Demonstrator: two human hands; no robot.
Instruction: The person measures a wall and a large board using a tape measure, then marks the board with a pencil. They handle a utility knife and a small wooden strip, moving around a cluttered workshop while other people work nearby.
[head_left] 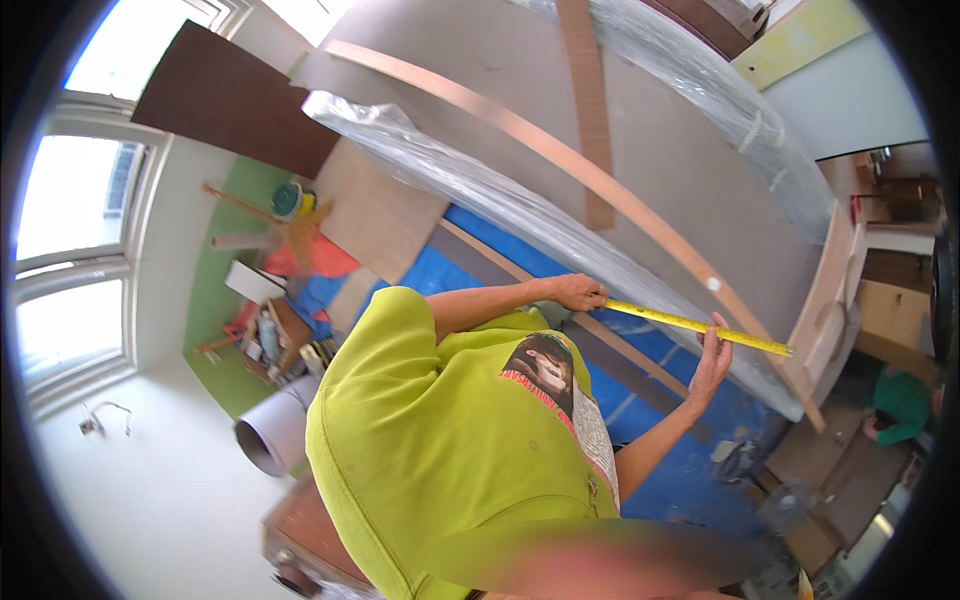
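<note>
A yellow tape measure blade stretches from my left hand to my right hand and runs on past it to its tip, near the lower end of a long, thin wooden strip. My left hand is closed around the blade's left end; the case, if there, is hidden. My right hand has its fingers up at the blade, holding it further along. The strip rests across a large grey panel whose edges are wrapped in clear plastic film. A pale wooden frame piece stands at the panel's right end.
Blue sheeting covers the floor, with long boards on it. At the left are a brown panel, a bucket, a box of supplies and a rolled sheet. A person in green is at the far right.
</note>
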